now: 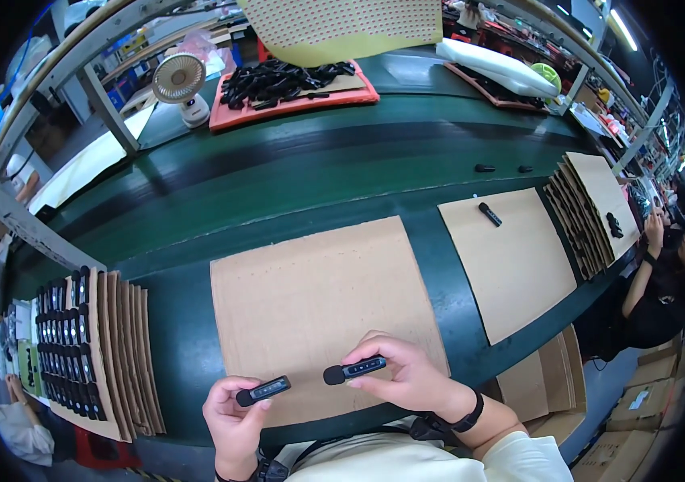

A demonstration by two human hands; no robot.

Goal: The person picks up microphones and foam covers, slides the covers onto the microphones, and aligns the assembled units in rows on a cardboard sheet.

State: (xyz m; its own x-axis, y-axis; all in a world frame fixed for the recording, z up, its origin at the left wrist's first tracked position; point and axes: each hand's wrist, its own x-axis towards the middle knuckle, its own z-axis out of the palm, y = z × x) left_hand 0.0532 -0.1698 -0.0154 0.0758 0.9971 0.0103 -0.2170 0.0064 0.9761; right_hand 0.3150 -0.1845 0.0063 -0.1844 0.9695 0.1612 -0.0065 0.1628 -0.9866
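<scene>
My left hand (235, 411) pinches a small black clip-on microphone (268, 390) with a round foam tip at its left end. In my right hand (398, 373), between thumb and fingers, is a second black microphone (362, 367), its foam tip also pointing left. The two are held apart, side by side, over the near part of a bare brown cardboard sheet (318, 281). Each shows a narrow face with small light marks, too fine to make out. A dark band circles each of my wrists.
Left stand stacked cardboard sheets (129, 361) topped with rows of black microphones (69, 345). To the right, another sheet (511, 273) bears one microphone (489, 214); more stacked cardboard (591, 209) lies beyond. Across the green conveyor (294, 173) sit a red tray (294, 104) and a fan (180, 80). Co-workers sit at both sides.
</scene>
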